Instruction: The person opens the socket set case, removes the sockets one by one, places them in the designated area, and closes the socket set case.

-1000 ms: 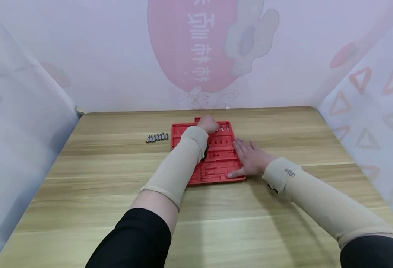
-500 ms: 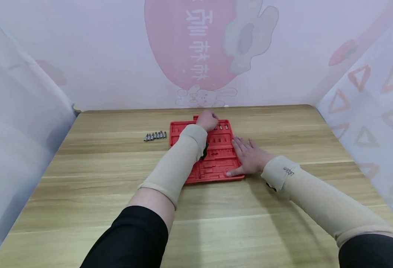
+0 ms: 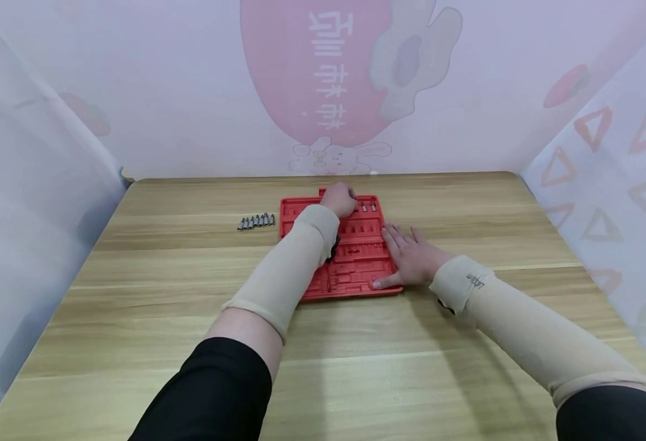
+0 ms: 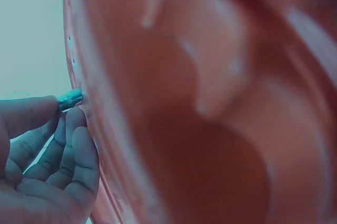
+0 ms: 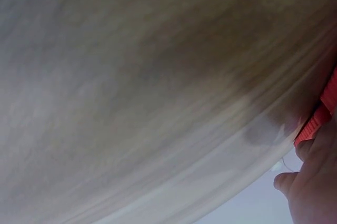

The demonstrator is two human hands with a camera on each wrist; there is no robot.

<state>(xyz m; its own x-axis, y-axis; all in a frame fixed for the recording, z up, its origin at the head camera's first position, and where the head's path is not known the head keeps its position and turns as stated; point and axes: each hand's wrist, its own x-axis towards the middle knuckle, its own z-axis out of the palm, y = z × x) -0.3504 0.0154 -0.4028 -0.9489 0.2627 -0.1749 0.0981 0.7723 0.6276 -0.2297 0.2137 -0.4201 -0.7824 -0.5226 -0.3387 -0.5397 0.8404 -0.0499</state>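
One small silvery metal piece [image 4: 71,99] is pinched by the left hand [image 3: 337,199] at the far part of the red plastic case [image 3: 356,269], whose right edge the right hand [image 3: 415,260] touches, fingers spread, while grey metal bits [image 3: 256,221] lie in a row on the pale wooden surface [image 3: 135,294].

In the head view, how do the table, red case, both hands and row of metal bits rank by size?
1. Table
2. Red case, partly covered
3. Right hand
4. Left hand, fingers partly hidden
5. Row of metal bits
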